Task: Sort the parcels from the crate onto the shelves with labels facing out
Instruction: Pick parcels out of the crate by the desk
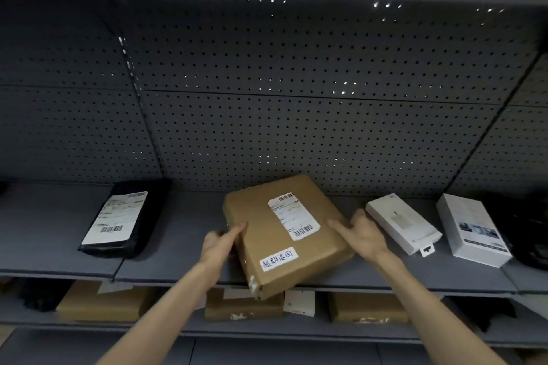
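A flat brown cardboard parcel [284,234] lies on the grey middle shelf [178,272], turned at an angle, its near corner hanging over the front edge. A white shipping label with barcodes and a small handwritten sticker face up. My left hand [221,244] grips its left edge, thumb on top. On its right side rests my right hand [363,234], fingers spread on the top face and edge. The crate is out of view.
A black poly mailer [124,219] with a white label lies to the left. Two white product boxes [403,223] [473,229] lie to the right, a dark bag [527,231] beyond them. Brown boxes [103,302] sit on the lower shelf. Pegboard backs the shelf.
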Tool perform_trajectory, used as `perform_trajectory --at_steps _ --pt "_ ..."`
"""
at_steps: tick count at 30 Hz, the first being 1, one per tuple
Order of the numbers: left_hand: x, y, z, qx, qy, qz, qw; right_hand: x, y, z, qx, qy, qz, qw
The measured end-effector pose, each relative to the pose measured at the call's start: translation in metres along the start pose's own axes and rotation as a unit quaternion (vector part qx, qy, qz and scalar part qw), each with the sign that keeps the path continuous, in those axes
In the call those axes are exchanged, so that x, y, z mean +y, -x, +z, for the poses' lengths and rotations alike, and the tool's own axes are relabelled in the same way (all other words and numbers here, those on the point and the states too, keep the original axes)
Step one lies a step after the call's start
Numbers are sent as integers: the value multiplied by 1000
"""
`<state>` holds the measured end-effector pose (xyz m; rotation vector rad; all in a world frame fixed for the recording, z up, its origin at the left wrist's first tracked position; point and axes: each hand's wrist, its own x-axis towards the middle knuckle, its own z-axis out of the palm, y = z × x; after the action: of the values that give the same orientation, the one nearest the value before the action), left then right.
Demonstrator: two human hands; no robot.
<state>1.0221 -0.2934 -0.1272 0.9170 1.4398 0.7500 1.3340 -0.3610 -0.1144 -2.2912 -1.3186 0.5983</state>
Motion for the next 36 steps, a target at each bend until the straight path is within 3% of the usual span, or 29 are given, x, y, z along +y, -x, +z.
perform_trajectory --at_steps 4,7,12,22,36 --pt "4 -5 8 -39 5 20 999 12 18 15 -55 -130 46 989" --pt "11 -7 11 -54 -15 35 998 15 21 24 -48 -212 52 975" --pt "10 -5 12 -25 -37 51 998 9 24 28 -67 -293 53 952" --pt "19 6 11 -49 -38 129 990 -4 43 25 -28 -349 -7 937" --pt "109 35 2 -49 33 314 948 -62 36 -28 80 -424 -134 892"
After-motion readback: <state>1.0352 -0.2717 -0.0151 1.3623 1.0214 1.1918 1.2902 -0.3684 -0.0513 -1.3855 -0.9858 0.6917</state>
